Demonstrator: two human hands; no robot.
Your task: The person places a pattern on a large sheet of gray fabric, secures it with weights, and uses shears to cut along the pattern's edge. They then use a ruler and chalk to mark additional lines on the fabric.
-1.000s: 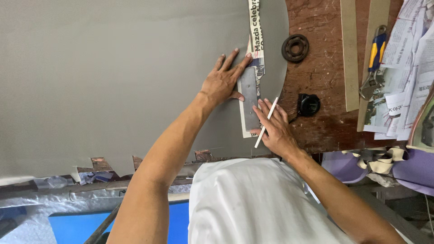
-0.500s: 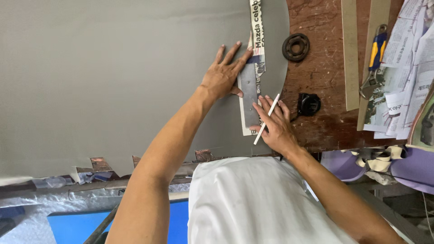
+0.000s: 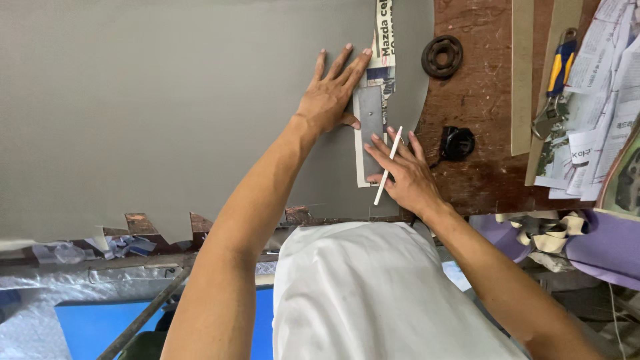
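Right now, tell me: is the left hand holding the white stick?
No, the left hand lies flat on the grey sheet; the right hand holds the white stick.

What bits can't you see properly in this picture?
- Head view: the grey sheet runs off the top and left edges, so its full shape is hidden.
- The paper pattern is partly covered by the left hand and the right hand.
- The tip of the white stick is too small to tell its kind.
- The pliers lie partly under newspaper pieces.
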